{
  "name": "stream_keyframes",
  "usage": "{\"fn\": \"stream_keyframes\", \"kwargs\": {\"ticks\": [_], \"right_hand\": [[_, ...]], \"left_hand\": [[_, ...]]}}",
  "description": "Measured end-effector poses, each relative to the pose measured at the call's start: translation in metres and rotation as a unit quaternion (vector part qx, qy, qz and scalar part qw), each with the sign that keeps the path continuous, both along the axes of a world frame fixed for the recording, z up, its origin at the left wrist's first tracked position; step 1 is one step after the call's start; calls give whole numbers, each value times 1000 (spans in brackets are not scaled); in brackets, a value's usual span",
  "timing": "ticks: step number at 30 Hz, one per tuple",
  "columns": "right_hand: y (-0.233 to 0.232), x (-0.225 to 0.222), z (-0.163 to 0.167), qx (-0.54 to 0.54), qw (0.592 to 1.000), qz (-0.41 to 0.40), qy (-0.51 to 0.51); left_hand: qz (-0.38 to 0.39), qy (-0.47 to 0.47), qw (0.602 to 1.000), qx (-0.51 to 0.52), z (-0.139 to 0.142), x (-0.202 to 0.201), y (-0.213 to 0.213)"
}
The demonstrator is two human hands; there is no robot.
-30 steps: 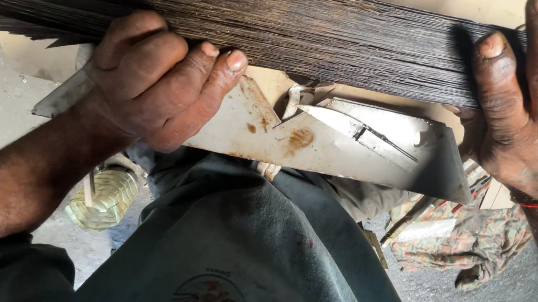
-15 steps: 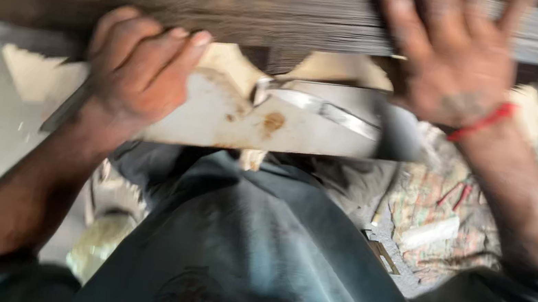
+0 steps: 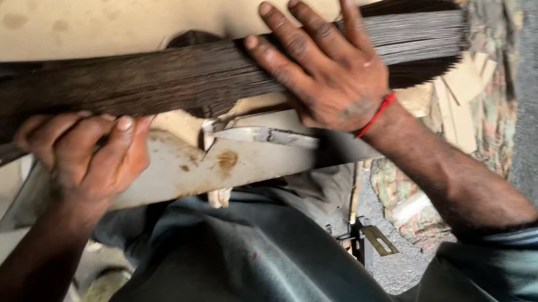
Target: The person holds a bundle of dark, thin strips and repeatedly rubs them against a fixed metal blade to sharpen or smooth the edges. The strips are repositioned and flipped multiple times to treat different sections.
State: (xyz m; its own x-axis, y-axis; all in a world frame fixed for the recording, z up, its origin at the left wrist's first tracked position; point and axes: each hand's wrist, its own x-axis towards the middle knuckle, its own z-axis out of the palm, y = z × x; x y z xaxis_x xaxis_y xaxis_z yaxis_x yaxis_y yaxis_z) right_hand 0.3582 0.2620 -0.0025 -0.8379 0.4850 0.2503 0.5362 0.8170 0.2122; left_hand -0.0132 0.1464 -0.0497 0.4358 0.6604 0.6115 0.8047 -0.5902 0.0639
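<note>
A long, dark bundle of thin sticks (image 3: pixel 153 84) lies slantwise across a pale, stained board (image 3: pixel 128 8), its upper end fanning out at the top right. The right hand (image 3: pixel 325 65), a red thread at its wrist, lies flat on the bundle with fingers spread, pressing down rather than gripping. The left hand (image 3: pixel 93 148) has its grip curled closed over the bundle's lower edge, just above a broad, rust-spotted metal blade (image 3: pixel 212 164) that runs below the sticks. The risk appears to be the blade: if the bundle rolls or either hand slips, fingers could meet its edge, or loose sticks could slide out and scatter. Patterned, crumpled wrapping (image 3: pixel 408 197) lies on the floor at the right; its print is too blurred to describe.
</note>
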Motion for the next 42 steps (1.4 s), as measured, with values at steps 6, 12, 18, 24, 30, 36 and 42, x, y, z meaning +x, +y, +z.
{"fn": "stream_keyframes", "kwargs": {"ticks": [6,12,18,24,30,36,42], "right_hand": [[-4,-6,19,-99,994,-25,33],[-96,-15,-2,-49,975,62,207],[-143,-18,-37,-166,968,-61,178],[-121,-23,-29,-222,951,-86,198],[-142,14,-21,-122,914,-41,384],[-92,78,-24,-139,677,-269,671],[-60,92,-29,-204,772,-405,445]], "left_hand": [[19,-70,994,85,2,19,9],[82,-7,994,65,53,-20,-7],[96,-56,994,18,48,-17,-10],[54,6,994,96,61,-45,-21],[79,-106,991,-16,61,-33,-18],[73,-90,992,-39,54,-42,-1],[83,-95,991,-34,48,-67,-10]]}}
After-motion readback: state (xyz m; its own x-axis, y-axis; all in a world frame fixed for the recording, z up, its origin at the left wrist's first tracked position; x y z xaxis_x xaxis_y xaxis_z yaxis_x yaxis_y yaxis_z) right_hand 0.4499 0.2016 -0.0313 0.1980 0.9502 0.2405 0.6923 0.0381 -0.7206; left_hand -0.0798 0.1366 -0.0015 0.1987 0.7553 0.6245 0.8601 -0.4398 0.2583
